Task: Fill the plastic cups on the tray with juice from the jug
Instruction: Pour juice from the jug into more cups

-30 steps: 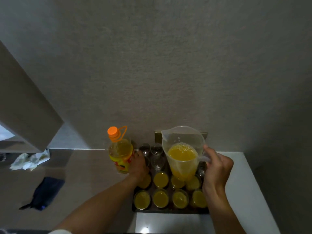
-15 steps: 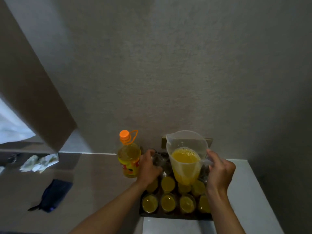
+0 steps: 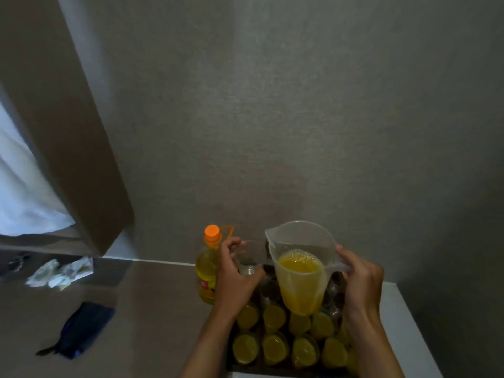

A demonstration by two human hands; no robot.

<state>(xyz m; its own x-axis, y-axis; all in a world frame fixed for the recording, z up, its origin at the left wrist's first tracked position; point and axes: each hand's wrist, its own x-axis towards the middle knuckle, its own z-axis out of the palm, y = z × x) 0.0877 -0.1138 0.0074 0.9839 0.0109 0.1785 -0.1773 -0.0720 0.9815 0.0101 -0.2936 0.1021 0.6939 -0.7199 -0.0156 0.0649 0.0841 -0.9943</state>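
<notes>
The jug [image 3: 300, 271] and cups [image 3: 274, 349] look like clear, smooth plastic; the wall [image 3: 300, 118] looks matt, finely textured.

Bottle [image 3: 206, 271] label blurred, unreadable.

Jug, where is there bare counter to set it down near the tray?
Free: the white counter right of the tray, and the brown counter between the bottle and the dark pouch. Crowded: the tray, packed with cups, and the left hand holds an empty cup beside the jug.
</notes>
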